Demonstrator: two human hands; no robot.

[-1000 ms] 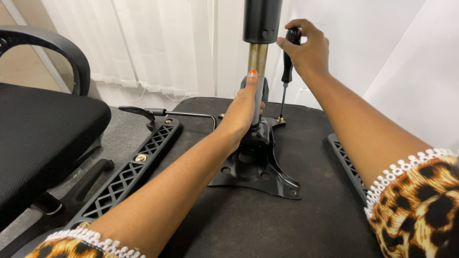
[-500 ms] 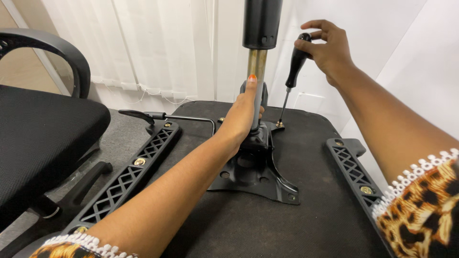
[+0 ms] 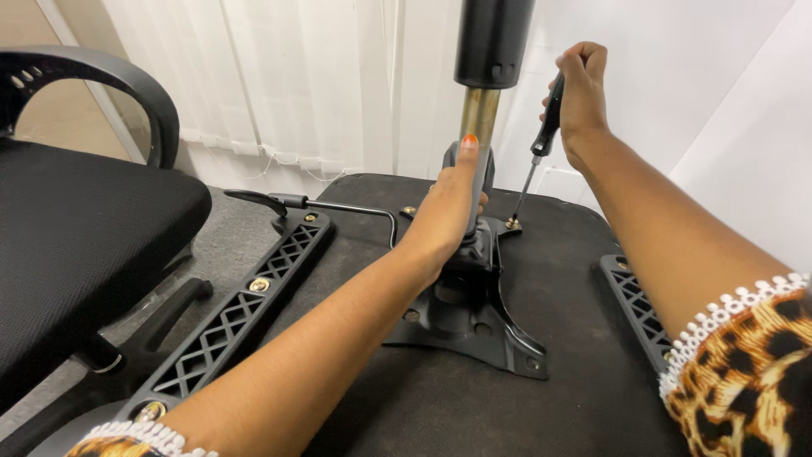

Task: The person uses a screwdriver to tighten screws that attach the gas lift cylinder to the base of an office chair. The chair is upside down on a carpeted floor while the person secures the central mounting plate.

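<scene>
Black rubbery handle fills the right hand [image 3: 582,89], which is wrapped in a full fist around the top of a screwdriver [image 3: 541,135]. From that grip the thin steel shaft runs down and slightly toward the person's left, its long axis tilted a little off upright, and the tip sits on a brass-coloured screw [image 3: 512,224] at the far corner of the black stamped-metal mounting plate [image 3: 474,317]. The screw lies straight below the fist and a touch nearer the column, so this hand is the closer of the 2 to it. The left hand [image 3: 448,211] is closed about the base of the gas-lift column [image 3: 480,118], thumb pointing up along the dull brass-toned tube, just beside the screwdriver tip but not touching it. Above the tube a glossy black cylinder rises out of view. The plate rests on the coarse dark fabric of an upturned seat [image 3: 440,398], flanked by 2 lattice-patterned plastic brackets [image 3: 245,305]. A thin bent lever [image 3: 338,206] reaches away from the left hand's side.
</scene>
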